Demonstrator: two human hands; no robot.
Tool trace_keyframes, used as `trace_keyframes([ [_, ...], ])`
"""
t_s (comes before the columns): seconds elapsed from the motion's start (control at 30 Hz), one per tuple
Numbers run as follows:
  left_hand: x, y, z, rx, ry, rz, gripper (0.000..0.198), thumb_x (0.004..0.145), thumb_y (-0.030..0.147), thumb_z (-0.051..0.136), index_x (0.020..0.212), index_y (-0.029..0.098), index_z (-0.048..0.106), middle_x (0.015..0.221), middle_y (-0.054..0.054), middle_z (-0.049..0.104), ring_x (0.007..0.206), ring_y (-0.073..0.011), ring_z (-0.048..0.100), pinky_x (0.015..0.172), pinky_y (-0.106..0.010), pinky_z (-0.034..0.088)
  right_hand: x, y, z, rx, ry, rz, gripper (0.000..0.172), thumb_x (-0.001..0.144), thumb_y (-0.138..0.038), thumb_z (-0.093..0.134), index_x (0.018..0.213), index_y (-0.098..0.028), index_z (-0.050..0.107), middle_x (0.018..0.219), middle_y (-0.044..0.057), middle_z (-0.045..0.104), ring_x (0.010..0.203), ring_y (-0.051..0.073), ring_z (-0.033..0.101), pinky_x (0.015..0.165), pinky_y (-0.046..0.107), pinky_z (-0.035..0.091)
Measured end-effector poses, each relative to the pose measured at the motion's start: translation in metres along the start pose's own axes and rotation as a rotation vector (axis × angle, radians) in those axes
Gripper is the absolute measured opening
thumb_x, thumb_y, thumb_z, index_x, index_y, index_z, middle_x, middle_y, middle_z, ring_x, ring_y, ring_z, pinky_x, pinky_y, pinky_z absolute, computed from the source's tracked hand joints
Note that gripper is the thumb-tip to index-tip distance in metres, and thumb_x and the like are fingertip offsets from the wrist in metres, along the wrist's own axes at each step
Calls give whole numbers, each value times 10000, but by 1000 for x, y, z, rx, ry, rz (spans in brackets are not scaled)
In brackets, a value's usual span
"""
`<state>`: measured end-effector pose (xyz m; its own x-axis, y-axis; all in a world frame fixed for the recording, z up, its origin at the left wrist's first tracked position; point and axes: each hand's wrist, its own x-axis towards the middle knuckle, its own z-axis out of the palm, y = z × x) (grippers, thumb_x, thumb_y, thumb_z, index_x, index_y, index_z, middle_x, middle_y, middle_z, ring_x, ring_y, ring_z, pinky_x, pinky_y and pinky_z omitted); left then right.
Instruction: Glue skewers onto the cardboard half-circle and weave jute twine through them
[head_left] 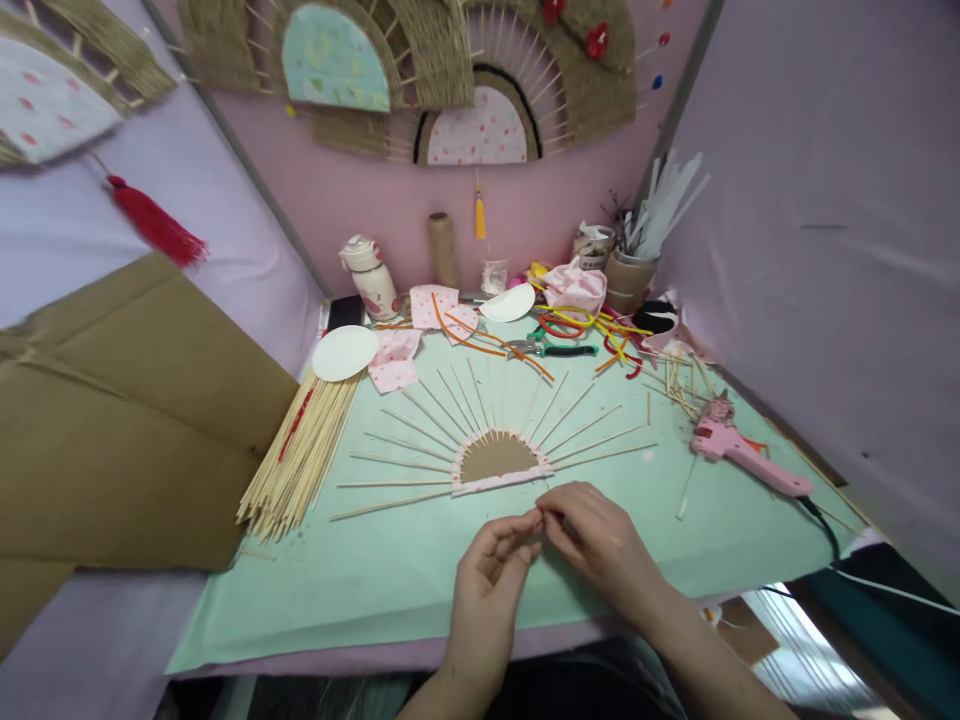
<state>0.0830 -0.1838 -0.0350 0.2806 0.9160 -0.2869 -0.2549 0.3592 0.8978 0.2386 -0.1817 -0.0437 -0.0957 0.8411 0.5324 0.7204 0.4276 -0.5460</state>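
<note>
On the mint tablecloth [390, 590] lies a half-round cardboard piece [499, 458] edged with pink-spotted cloth, with thin wooden sticks [427, 411] fanning out from its curved side. Just in front of its straight edge, my left hand [495, 565] and my right hand [592, 530] meet at the fingertips. The fingers of both are curled and pinched together. Whatever is between them is too small or hidden to make out. A pink glue gun [739, 448] rests to the right, its cord trailing over the table edge.
At left, a bundle of wooden sticks [300, 465] lies beside a big cardboard sheet [127, 420]. Pliers [555, 349], coloured pipe cleaners, a white bottle [369, 280], a cardboard tube [442, 250] and a can of glue sticks [630, 278] crowd the back. Finished fans [337, 60] hang above.
</note>
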Motion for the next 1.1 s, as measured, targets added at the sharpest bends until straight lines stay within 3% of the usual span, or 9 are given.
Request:
trace_keyframes([
  [0.13, 5, 0, 0, 42, -24, -3, 209, 813, 307, 665, 958, 156, 665, 1090, -120, 684, 1084, -219, 615, 925, -324, 492, 2, 7, -1, 15, 34, 55, 103, 895, -101, 499, 910, -196, 536, 798, 20, 610, 763, 145, 575, 689, 270, 471],
  [0.3, 12, -6, -6, 184, -53, 139, 128, 719, 190, 744, 797, 165, 645, 790, -22, 643, 742, -117, 608, 702, -206, 494, 10, 18, -11, 1, 90, 190, 77, 934, -157, 476, 949, -201, 538, 845, 23, 617, 793, 140, 590, 699, 255, 462],
  [0.4, 20, 1, -9, 365, -165, 282, 129, 684, 122, 764, 763, 169, 673, 695, 0, 635, 674, -104, 589, 661, -184, 469, 19, 22, -20, -33, 14, 182, 126, 955, -212, 459, 861, -203, 543, 773, 12, 605, 726, 144, 573, 663, 266, 445],
  [0.53, 42, 25, -9, 594, -347, 488, 75, 773, 124, 696, 820, 177, 720, 733, -28, 692, 716, -121, 621, 705, -196, 475, 38, 25, -38, -128, -143, 106, 211, 969, -288, 438, 814, -205, 554, 731, 12, 604, 680, 152, 563, 639, 283, 427],
  [0.7, 78, 44, 3, 747, -532, 547, 167, 869, 177, 586, 849, 184, 752, 787, -55, 666, 729, -123, 615, 676, -203, 468, 72, 31, -67, -305, -267, -23, 242, 970, -345, 429, 839, -218, 587, 763, 25, 635, 696, 169, 582, 652, 297, 418],
  [0.8, 94, 33, 11, 891, -605, 556, 162, 867, 228, 602, 838, 168, 749, 807, -68, 645, 752, -136, 607, 663, -206, 458, 100, 35, -80, -392, -291, -89, 292, 973, -359, 409, 810, -211, 602, 747, 39, 637, 685, 175, 583, 653, 300, 410],
  [0.93, 104, -1, 10, 1053, -722, 603, 203, 863, 336, 624, 778, 172, 709, 725, -23, 654, 717, -116, 600, 661, -192, 431, 148, 40, -84, -430, -383, -99, 323, 970, -365, 402, 809, -197, 626, 746, 54, 647, 702, 179, 598, 644, 286, 399],
  [1.0, 107, -19, 7, 1125, -791, 689, 337, 770, 488, 683, 650, 175, 659, 593, 11, 590, 597, -99, 544, 547, -195, 369, 178, 46, -77, -420, -460, -59, 306, 959, -348, 421, 799, -191, 630, 745, 54, 652, 694, 171, 595, 618, 269, 380],
  [1.1, 113, -35, 3, 1178, -813, 788, 543, 753, 648, 603, 509, 167, 544, 488, 12, 469, 511, -86, 460, 454, -222, 271, 229, 60, -49, -397, -547, -9, 291, 932, -344, 462, 759, -185, 634, 727, 49, 660, 656, 153, 576, 579, 250, 341],
])
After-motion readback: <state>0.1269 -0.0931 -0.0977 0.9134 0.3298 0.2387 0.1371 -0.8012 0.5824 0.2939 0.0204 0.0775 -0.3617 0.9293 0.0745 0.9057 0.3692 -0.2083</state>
